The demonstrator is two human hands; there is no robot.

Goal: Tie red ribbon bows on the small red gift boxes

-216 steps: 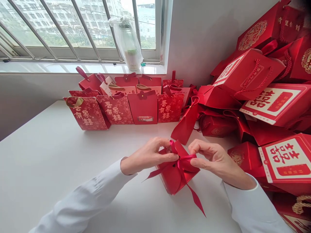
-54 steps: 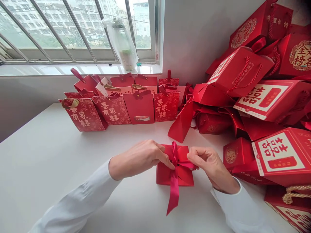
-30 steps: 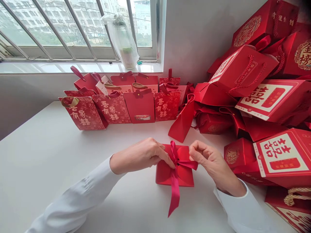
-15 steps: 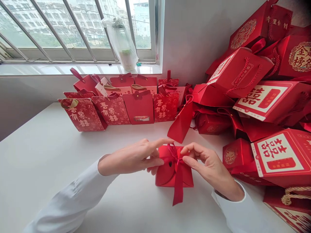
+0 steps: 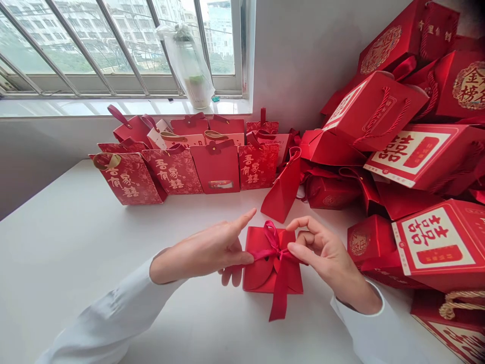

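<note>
A small red gift box [image 5: 254,281] with curved overlapping flaps sits on the white table in front of me. A crimson ribbon [image 5: 279,296] is knotted on its top, with one loop standing up at the back and a tail hanging over the front. On the box's left, my left hand [image 5: 212,246] pinches a strand of the ribbon between thumb and fingers, its index finger stretched out. From the right side, my right hand [image 5: 322,255] pinches another part of the ribbon close to the knot, its index finger raised and bent.
Behind the box stand rows of red paper gift bags [image 5: 176,171], with one plain red bag [image 5: 281,194] nearest. A heap of red boxes [image 5: 435,237] fills the right side. A plastic-wrapped cup [image 5: 195,81] rests on the sill by the barred window. The white table [image 5: 76,237] extends leftward.
My left hand has moved slightly left, drawing a ribbon strand out sideways. The upright loop now shows clearly above the knot. My right hand stays at the ribbon, its index finger lifted.
</note>
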